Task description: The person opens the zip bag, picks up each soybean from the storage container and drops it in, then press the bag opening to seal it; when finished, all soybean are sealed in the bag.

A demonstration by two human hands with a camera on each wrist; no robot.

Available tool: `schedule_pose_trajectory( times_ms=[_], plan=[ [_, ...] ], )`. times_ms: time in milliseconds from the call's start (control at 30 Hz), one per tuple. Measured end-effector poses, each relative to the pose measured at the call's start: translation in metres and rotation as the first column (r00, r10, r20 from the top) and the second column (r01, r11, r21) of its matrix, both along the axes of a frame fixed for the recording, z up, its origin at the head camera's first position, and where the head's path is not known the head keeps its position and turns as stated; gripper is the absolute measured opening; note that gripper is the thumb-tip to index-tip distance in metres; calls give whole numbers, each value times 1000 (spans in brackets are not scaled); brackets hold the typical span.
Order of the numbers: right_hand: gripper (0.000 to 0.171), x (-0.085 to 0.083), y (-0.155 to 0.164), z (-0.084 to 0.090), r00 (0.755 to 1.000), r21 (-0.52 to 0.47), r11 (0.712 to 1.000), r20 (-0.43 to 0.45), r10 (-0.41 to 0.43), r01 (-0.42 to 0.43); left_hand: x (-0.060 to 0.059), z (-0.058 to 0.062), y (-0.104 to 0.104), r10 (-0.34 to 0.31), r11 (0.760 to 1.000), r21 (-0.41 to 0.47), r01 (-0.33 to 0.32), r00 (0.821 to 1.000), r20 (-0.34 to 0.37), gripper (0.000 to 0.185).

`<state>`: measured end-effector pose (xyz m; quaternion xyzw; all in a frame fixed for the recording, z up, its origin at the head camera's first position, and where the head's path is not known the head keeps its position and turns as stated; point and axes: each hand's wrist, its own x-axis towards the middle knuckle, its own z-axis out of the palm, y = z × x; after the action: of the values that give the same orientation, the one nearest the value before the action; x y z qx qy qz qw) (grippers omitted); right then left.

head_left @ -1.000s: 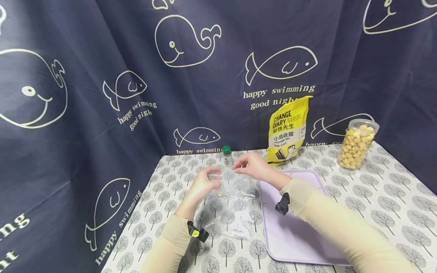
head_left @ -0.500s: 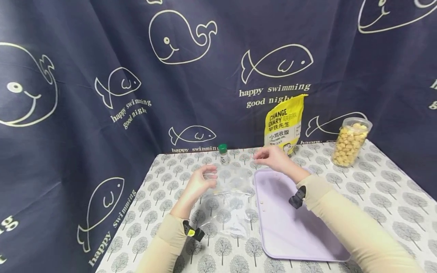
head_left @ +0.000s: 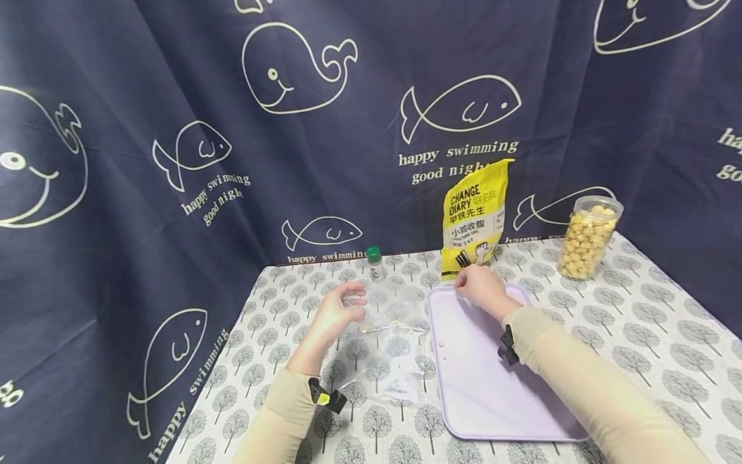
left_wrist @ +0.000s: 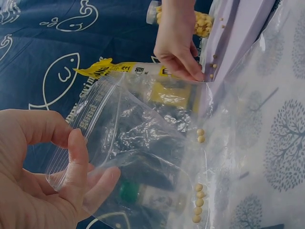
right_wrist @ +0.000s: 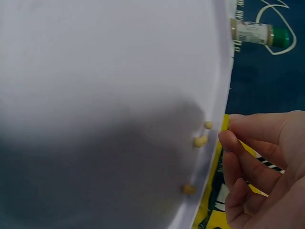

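Observation:
In the head view my left hand [head_left: 335,314] is at the left of a clear plastic zip bag [left_wrist: 138,129]. Its fingers and thumb hold the bag's mouth, as the left wrist view shows. Several small beige balls [left_wrist: 198,204], much like soybeans, lie along the bottom of the bag. My right hand [head_left: 482,288] is over the far rim of a lilac tray [head_left: 493,393], fingers bent and thumb near the index fingertip. Nothing shows between these fingertips in the right wrist view. A few more beige balls [right_wrist: 200,141] lie inside the tray's edge beside them.
A yellow snack pouch [head_left: 472,219] stands behind the tray. Left of it is a small green-capped bottle [head_left: 375,263]. A clear jar of yellow puffed pieces [head_left: 588,240] stands at the back right. A dark blue fabric backdrop [head_left: 324,161] hangs behind the table.
My right hand has moved right, from above the bag across to the tray's far edge, and come down there. The left hand has stayed at the bag.

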<state>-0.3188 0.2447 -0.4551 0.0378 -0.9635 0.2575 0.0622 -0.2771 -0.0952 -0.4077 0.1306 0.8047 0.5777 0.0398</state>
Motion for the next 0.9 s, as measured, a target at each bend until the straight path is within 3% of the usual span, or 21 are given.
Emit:
schedule_pose_trajectory(
  times_ms=[267,433,533,700,833,900],
  plan=[
    [5,-1,2,-15,999,27,999,17,-34,34,0,-1,1,-12,1000,9,11,1000,17,67],
    [6,1,0,-9,1000,-36,999,18,-9,10,-2,-3,0,-20,1000,9,20,1000,20,68],
    [10,3,-8,5,999,-137,989,-7,52,-53,-2,-3,0,-14,1000,3,14,1000,16,68],
    [13,9,-36,45,980,-287,938,-97,175,-196,-2,-2,-1,-7,1000,-3,7,1000,3,66],
    [12,16,-62,71,953,-338,892,-149,263,-299,-2,0,0,-11,1000,-6,11,1000,0,66],
    [11,19,-73,78,948,-334,888,-144,284,-317,-1,0,0,-14,1000,-6,14,1000,5,66]
  ],
)
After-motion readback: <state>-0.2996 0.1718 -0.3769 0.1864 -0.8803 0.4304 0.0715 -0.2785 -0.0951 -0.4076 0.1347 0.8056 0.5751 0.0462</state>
